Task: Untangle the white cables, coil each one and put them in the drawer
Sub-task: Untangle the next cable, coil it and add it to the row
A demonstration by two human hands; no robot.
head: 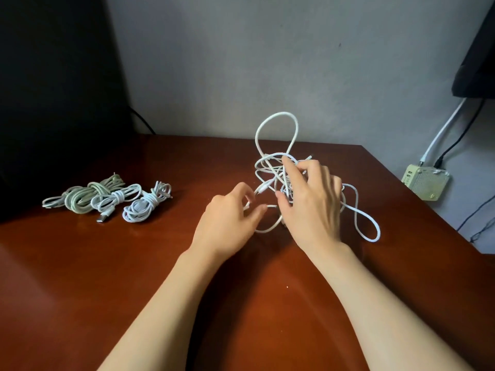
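A tangle of white cables (pixel 278 145) lies at the middle right of the brown table (pixel 107 263), with one loop standing up and another loop trailing to the right. My right hand (pixel 310 207) is over the tangle, its fingers curled into the strands. My left hand (pixel 230 218) is just left of it, thumb and fingers pinching a strand near a white plug end. Three coiled cables lie at the left: a greenish one (pixel 85 196), a white one (pixel 117 199) and another white one (pixel 147 204). No drawer is in view.
A grey wall rises behind the table. Something dark stands at the far left. Beyond the table's right edge a small white box (pixel 426 183) hangs on the wall with white and black cables running up from it.
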